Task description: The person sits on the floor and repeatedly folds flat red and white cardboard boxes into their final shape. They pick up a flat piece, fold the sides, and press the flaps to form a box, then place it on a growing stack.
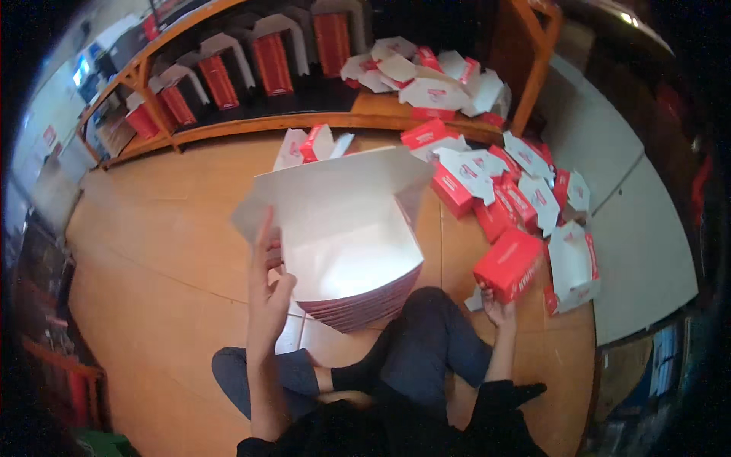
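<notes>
Nearest the lens we find the person's crossed legs in dark blue trousers (426, 343), seated on the tan wooden floor (152, 251). From there both forearms run up into view.

The left hand (268, 286) stands upright against the left wall of the stack of flat white cardboard boxes with red printed sides (350, 251); its fingers are extended and slightly apart, touching the wall of the top box without clamping it. That top box is opened, its flaps up, and the stack sits directly ahead of the knees, just right of this hand.

The right hand (496, 308) reaches away to the right. Its fingers are closed on the lower corner of a folded red cardboard box (509, 263), which tilts with its long axis running up and to the right, above the fingertips. This hand is the nearer one to the loose pile of red and white cartons (518, 190) lying further up and right.

Behind stands an orange wooden shelf (304, 120) holding more cartons.
</notes>
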Tool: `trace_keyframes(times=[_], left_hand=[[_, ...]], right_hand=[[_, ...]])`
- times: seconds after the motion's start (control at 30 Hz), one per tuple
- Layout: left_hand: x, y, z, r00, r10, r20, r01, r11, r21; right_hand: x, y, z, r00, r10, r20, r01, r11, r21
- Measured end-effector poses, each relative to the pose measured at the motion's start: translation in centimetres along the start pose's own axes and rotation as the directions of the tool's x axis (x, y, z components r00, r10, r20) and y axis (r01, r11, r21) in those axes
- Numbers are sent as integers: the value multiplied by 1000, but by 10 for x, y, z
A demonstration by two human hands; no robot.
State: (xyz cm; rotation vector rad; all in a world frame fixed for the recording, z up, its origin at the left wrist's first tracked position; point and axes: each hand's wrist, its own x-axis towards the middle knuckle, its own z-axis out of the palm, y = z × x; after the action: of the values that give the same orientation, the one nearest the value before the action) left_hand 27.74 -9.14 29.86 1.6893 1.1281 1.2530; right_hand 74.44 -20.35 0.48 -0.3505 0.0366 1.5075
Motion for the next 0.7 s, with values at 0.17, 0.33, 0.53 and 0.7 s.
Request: trace_keyframes(times=[0.17,0.33,0.53,0.7], left_hand=[[1,-7,-3,995,94,20,-93,994,-59],[-3,-20,-3,998,19,55,-7,979,-206],[-5,-31,-6,991,129,20,-122,970,-210],[-1,-33,-13,992,92,82,-71,972,-225]], right_hand=[[-4,20,189,961,-46,272,211,758,-618],[-6,88,364,701,368,611,663,-24,-748],[38,140,430,828,401,391,560,-559,-612],[42,125,418,873,308,378,470,-737,-486]])
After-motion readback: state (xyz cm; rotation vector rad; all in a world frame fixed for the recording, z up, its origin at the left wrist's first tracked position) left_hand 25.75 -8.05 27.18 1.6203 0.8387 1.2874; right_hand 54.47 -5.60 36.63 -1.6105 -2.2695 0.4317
